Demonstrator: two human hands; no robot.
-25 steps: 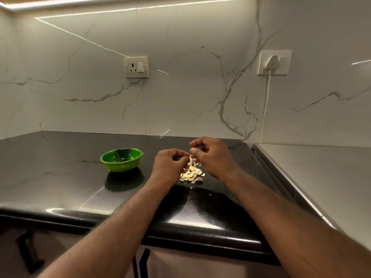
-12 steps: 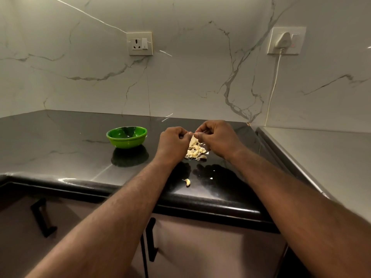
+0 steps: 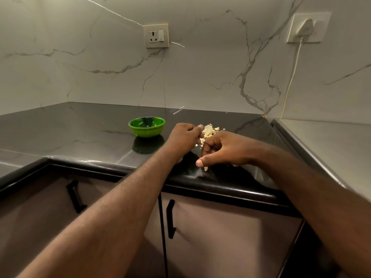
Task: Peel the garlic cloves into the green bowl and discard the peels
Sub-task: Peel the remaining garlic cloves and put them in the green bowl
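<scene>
A green bowl [image 3: 146,132] stands on the black counter [image 3: 80,129], left of my hands. A pile of pale garlic cloves and peels [image 3: 209,131] lies just right of the bowl. My left hand [image 3: 183,138] is beside the pile with curled fingers, pinching a small pale garlic piece at its fingertips. Nearer the counter's front edge, my right hand [image 3: 222,149] is lowered, and its thumb and fingers pinch a single garlic clove [image 3: 205,168] that touches the counter. I cannot see into the bowl's bottom.
The counter's rounded front edge [image 3: 220,187] runs just below my right hand. A steel surface [image 3: 329,145] adjoins on the right. Cabinet doors with black handles [image 3: 170,219] are below. A wall socket [image 3: 156,36] and a plugged-in white cable [image 3: 291,77] are on the marble wall.
A clove dropped from my hands onto the counter near the front edge. My right hand left the pile and moved down to it; my left hand stayed by the pile.
</scene>
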